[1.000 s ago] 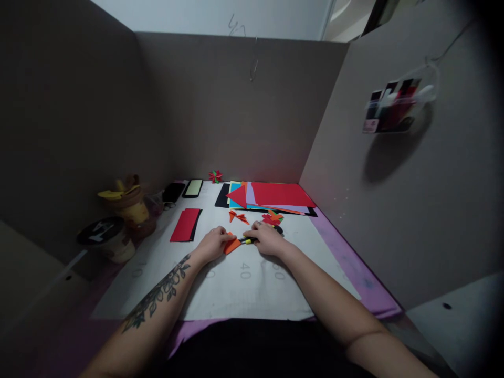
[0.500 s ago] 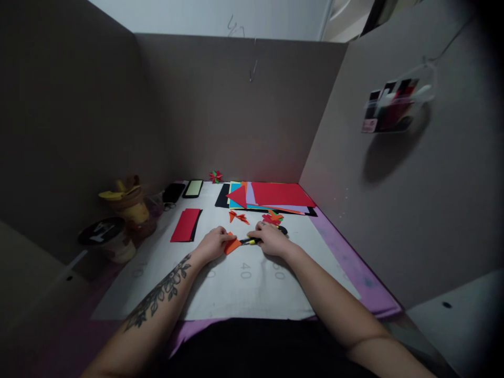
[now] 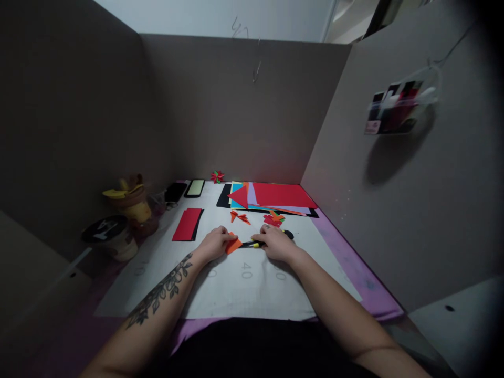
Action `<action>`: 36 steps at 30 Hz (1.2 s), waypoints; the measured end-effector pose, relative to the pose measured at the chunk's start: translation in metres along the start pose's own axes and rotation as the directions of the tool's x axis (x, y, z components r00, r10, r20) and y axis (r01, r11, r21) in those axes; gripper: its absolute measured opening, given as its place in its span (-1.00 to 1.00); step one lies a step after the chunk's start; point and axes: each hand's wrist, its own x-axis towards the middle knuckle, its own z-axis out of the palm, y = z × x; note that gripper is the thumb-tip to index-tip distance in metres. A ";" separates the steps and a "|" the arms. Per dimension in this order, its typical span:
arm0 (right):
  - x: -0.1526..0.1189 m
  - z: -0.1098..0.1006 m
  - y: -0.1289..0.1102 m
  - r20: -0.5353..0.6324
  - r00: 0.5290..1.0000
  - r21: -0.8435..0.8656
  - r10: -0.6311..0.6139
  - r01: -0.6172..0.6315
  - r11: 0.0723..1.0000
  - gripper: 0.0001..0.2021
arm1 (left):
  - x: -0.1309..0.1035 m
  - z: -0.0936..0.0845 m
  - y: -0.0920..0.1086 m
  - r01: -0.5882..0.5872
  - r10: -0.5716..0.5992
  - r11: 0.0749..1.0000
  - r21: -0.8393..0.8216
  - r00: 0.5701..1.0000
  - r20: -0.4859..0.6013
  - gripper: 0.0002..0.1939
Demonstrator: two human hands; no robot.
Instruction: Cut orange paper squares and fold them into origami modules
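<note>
My left hand [image 3: 216, 243] pinches a small piece of orange paper [image 3: 233, 245] by its upper left side, low over the white sheet. Black-and-yellow scissors [image 3: 256, 244] are in my right hand [image 3: 274, 242], its fingers over their middle. The blades point left, with their tips at the paper's right edge. From behind the right hand sticks out a black handle loop [image 3: 289, 234]. Just beyond my hands lie folded orange paper pieces [image 3: 239, 217] and a small pile of red, orange and green pieces [image 3: 274, 218].
Coloured sheets [image 3: 284, 195] are stacked at the back, near a red-and-green paper star [image 3: 217, 177]. Red paper strips [image 3: 188, 224] lie left, below a phone [image 3: 194, 188]. A lidded cup [image 3: 112, 237] stands far left. A clear pouch [image 3: 397, 107] hangs on the right wall.
The view has shifted slightly. My right hand and the scissors have moved a little to the right, away from my left hand, which keeps its pinch on the orange paper.
</note>
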 end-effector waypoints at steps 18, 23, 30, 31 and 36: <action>-0.003 -0.002 -0.011 0.002 0.999 -0.048 -0.050 0.050 0.998 -0.60 | -0.001 -0.001 0.001 0.004 -0.004 1.000 -0.016 1.000 -0.014 -0.66; -0.004 -0.003 -0.011 0.026 0.998 -0.043 -0.057 0.058 0.997 -0.60 | -0.001 -0.002 0.004 0.032 -0.033 0.999 -0.038 0.999 -0.023 -0.67; -0.002 0.001 -0.018 0.017 0.996 -0.032 -0.083 0.084 0.996 -0.56 | -0.001 -0.003 0.006 0.052 -0.053 0.998 -0.041 0.999 -0.008 -0.66; -0.002 0.002 -0.019 0.014 0.996 -0.030 -0.089 0.089 0.996 -0.54 | -0.001 -0.003 0.006 0.052 -0.052 0.998 -0.042 0.999 -0.012 -0.66; -0.002 0.002 -0.019 0.018 0.995 -0.020 -0.097 0.098 0.995 -0.51 | -0.001 -0.002 0.004 0.036 -0.037 0.999 -0.038 0.999 -0.016 -0.65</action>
